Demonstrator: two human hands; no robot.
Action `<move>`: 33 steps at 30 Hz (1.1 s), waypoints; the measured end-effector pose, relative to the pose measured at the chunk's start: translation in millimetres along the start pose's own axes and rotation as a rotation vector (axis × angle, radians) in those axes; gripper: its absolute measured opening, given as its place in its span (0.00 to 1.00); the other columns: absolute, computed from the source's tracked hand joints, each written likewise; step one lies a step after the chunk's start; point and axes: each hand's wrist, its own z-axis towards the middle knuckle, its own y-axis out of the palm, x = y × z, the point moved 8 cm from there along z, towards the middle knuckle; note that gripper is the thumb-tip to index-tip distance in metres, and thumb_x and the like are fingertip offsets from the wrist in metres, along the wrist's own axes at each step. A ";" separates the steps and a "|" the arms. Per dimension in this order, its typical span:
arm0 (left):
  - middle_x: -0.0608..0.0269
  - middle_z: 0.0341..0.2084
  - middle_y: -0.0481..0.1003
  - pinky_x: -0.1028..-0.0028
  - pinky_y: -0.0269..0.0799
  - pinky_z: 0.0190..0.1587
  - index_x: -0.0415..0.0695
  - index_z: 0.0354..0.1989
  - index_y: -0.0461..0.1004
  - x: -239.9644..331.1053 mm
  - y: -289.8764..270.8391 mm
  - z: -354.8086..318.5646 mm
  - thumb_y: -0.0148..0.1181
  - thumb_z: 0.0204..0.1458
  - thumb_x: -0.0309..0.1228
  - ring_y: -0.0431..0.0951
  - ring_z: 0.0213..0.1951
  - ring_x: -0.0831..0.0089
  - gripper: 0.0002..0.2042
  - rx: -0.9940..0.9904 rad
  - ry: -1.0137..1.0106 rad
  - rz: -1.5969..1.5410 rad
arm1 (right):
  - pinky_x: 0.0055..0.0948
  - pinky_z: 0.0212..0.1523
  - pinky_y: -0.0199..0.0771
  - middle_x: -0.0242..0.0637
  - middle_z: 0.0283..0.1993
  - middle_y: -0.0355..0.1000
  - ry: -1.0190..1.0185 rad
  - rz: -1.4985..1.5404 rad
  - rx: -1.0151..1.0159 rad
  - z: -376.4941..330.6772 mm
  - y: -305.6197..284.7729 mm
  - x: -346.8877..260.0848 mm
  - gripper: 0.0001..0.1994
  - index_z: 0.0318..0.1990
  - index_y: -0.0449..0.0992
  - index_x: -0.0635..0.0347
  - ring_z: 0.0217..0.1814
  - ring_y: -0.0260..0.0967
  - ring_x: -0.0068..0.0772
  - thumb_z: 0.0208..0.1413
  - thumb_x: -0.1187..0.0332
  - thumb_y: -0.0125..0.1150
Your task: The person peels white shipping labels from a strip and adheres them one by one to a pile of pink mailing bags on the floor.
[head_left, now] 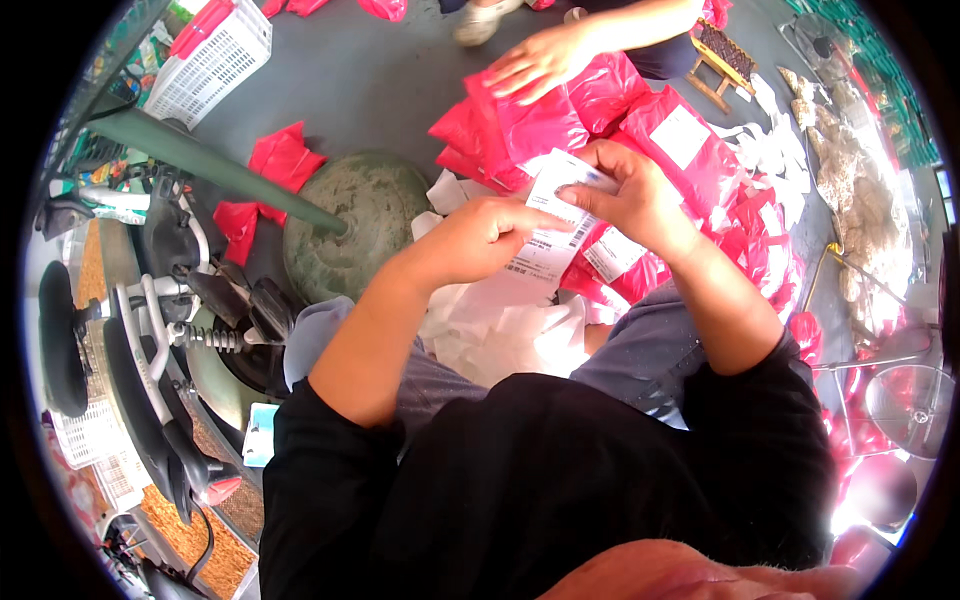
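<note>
Both hands pinch one white label (553, 225) above lap: left hand (480, 235) grips lower edge, right hand (630, 195) the top, likely to peel it. Pink bags (690, 150) piled ahead; another person's hand (540, 60) on them.

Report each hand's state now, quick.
Left hand: closed, pinching the white paper shipping label.
Right hand: closed, pinching the same label's top edge.
</note>
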 end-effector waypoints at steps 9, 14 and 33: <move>0.67 0.29 0.73 0.80 0.66 0.35 0.38 0.56 0.53 -55.0 -10.5 5.6 0.57 0.48 0.29 0.70 0.30 0.83 0.28 0.353 -0.235 -0.489 | 0.17 0.22 0.63 0.29 0.20 0.70 0.360 0.257 -0.088 15.6 17.2 59.0 0.05 0.27 0.76 0.65 0.22 0.61 0.12 0.44 0.73 0.62; 0.67 0.26 0.73 0.81 0.66 0.31 0.37 0.39 0.68 -91.0 -6.3 17.9 0.55 0.50 0.31 0.69 0.27 0.84 0.12 0.346 -0.415 -0.619 | 0.19 0.26 0.66 0.29 0.21 0.71 0.416 0.270 -0.121 33.3 27.3 75.1 0.07 0.31 0.77 0.65 0.22 0.63 0.14 0.44 0.72 0.63; 0.49 0.19 0.73 0.69 0.70 0.22 0.33 0.21 0.72 -255.9 -90.3 -39.8 0.44 0.46 0.59 0.75 0.20 0.62 0.33 0.632 -1.153 -0.292 | 0.18 0.27 0.67 0.33 0.25 0.73 0.514 0.185 0.259 122.0 12.3 221.2 0.07 0.29 0.76 0.64 0.24 0.68 0.18 0.43 0.70 0.64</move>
